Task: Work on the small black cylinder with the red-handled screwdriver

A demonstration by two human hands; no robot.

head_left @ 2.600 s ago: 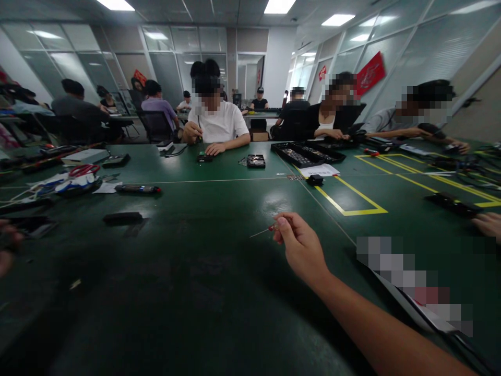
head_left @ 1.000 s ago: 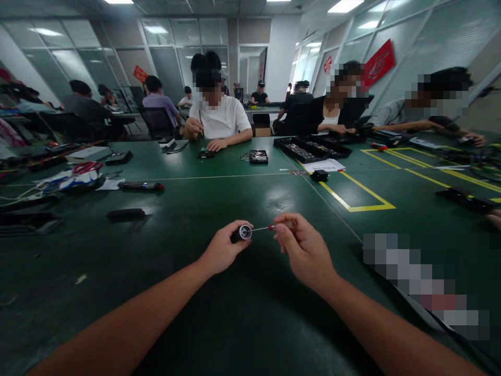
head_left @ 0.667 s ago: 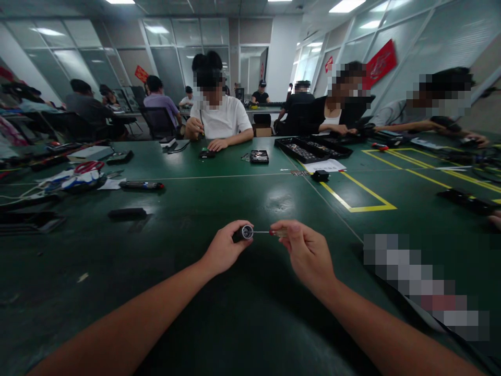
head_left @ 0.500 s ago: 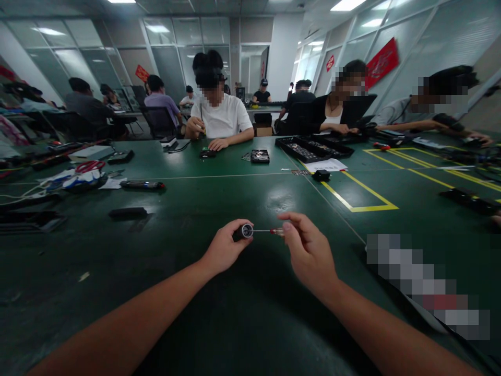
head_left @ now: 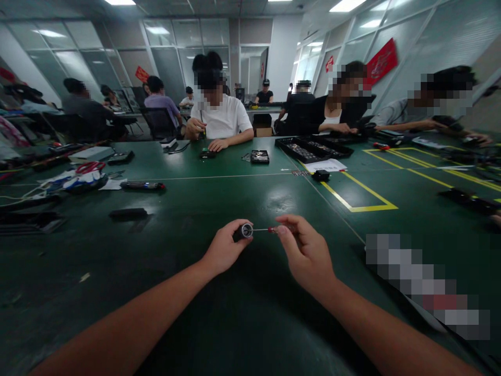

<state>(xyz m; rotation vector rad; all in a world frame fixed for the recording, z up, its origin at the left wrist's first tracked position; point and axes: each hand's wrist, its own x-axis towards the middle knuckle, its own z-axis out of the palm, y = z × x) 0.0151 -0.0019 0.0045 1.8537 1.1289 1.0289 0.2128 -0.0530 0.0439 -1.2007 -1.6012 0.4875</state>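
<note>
Left hand (head_left: 222,249) grips the cylinder (head_left: 242,232) while right hand (head_left: 304,251) pinches the screwdriver (head_left: 270,229), shaft level, tip at the cylinder's open end.

Open-plan workroom. Long green table (head_left: 203,198) with yellow floor-style marking (head_left: 360,198) toward its right edge. Glass partition walls (head_left: 117,57) behind; red banner (head_left: 381,60) at right; ceiling light panels (head_left: 346,5) lit.

My green table (head_left: 219,198) carried yellow tape lines (head_left: 364,201) toward its right edge. Near the far edge lay black trays (head_left: 311,149), a paper (head_left: 327,165) and a phone (head_left: 259,156). Toward the left edge lay scissors (head_left: 89,167), a pen-like tool (head_left: 141,185) and a black bar (head_left: 127,213).
</note>
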